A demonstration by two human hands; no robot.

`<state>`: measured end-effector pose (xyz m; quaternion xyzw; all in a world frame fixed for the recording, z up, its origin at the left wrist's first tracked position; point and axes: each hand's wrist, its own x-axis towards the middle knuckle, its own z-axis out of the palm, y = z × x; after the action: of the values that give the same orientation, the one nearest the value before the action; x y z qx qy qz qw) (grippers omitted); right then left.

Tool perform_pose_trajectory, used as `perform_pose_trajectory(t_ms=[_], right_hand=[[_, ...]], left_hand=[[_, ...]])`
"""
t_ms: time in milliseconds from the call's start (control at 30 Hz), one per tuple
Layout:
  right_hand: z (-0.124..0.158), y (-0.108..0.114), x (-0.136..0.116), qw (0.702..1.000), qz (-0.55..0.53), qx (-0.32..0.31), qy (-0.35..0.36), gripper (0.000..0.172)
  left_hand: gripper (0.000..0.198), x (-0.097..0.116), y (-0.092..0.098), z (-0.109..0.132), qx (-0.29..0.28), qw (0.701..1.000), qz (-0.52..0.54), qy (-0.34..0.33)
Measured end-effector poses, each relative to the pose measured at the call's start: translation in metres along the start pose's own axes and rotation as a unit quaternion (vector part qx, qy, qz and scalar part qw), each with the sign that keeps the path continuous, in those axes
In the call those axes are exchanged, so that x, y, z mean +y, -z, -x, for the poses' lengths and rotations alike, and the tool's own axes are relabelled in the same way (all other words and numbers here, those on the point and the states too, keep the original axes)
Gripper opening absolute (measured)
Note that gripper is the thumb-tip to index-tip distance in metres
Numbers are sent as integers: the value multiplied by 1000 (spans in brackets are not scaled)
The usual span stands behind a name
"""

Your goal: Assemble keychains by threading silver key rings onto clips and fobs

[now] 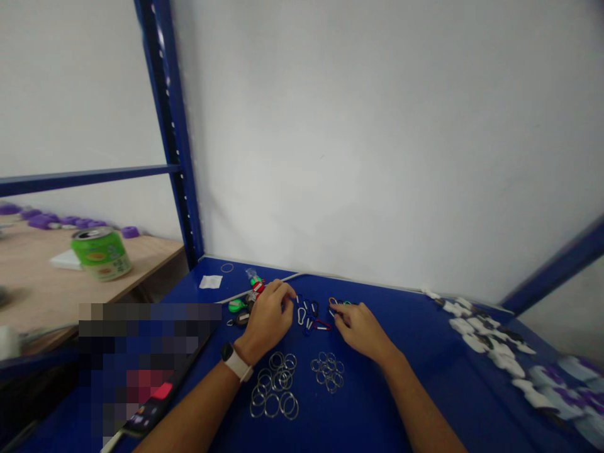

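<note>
My left hand (272, 313), with a watch (236, 362) on its wrist, hovers with curved fingers apart, holding nothing that I can see. Beside its fingertips lie several small carabiners, among them a silver one (301, 316) and a red one (323, 326). Partly behind this hand is a pile of badge reels, including a green reel (236, 306) and a red reel (258, 287). My right hand (361, 326) reaches in from the right, its thumb and forefinger closed at a small carabiner (331, 311). An orange carabiner (333, 301) lies just beyond.
Large split rings (272, 406) and smaller rings (327, 371) lie nearer me on the blue table (368, 409). White items (476, 333) line the right side. A paper scrap (211, 282) sits far left. A green can (100, 253) stands on a wooden table beside a blue post (177, 138).
</note>
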<state>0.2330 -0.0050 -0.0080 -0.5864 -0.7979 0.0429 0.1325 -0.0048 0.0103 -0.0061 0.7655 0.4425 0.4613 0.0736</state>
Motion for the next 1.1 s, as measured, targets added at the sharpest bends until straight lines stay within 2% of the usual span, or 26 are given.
perform_pose_trajectory(t_ms=[200, 467, 633, 767, 933, 1100], right_hand=[[0, -10, -16, 997, -30, -15, 63, 41], [-1, -4, -5, 1000, -1, 11, -1, 34], [2, -1, -13, 996, -69, -8, 58, 27], [3, 4, -19, 994, -42, -31, 97, 36], [2, 9, -10, 999, 30, -19, 41, 41], [1, 8, -5, 999, 30, -7, 21, 38]], left_hand=[[23, 0, 0, 0, 0, 1000, 2, -2], [23, 1, 1, 0, 5, 1000, -3, -4], [23, 0, 0, 0, 6, 1000, -1, -2], [23, 0, 0, -1, 7, 1000, 1, -4], [23, -1, 0, 0, 3, 1000, -1, -1], [23, -1, 0, 1, 5, 1000, -3, -3]])
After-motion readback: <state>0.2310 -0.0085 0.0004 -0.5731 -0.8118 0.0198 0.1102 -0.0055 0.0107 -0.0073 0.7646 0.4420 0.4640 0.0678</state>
